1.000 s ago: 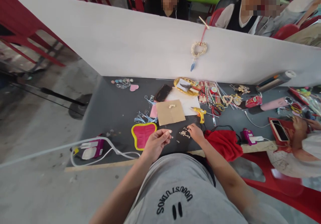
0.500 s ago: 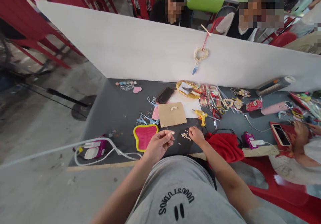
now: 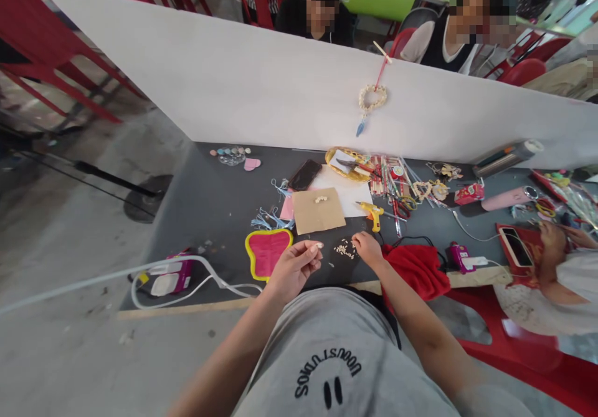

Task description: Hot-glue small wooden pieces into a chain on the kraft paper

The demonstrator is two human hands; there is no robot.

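Note:
My left hand [image 3: 295,268] is closed, with a small whitish piece [image 3: 319,245] pinched between thumb and forefinger. Its exact kind is too small to make out. My right hand [image 3: 369,250] rests beside a scatter of small pale pieces [image 3: 344,249] on the dark table. Those fingers are pressed together at the pile's right edge, and whatever they may hold is hidden. Just beyond the hands lies a brown cardboard sheet [image 3: 317,219], with a short curved row of pale pieces [image 3: 321,199] on it.
A yellow glue gun [image 3: 372,213] lies right of the cardboard. A yellow-rimmed pink tray [image 3: 270,252] sits by my left hand, a red cloth [image 3: 413,272] by my right forearm. Against the white partition [image 3: 261,86] hangs a heart-shaped ornament [image 3: 372,97]. A co-worker's hand [image 3: 552,237] is at far right.
The view has shifted slightly, so everything sits a little differently in frame. Both hands keep nearly the same pose, the left pinching its piece and the right at the pile.

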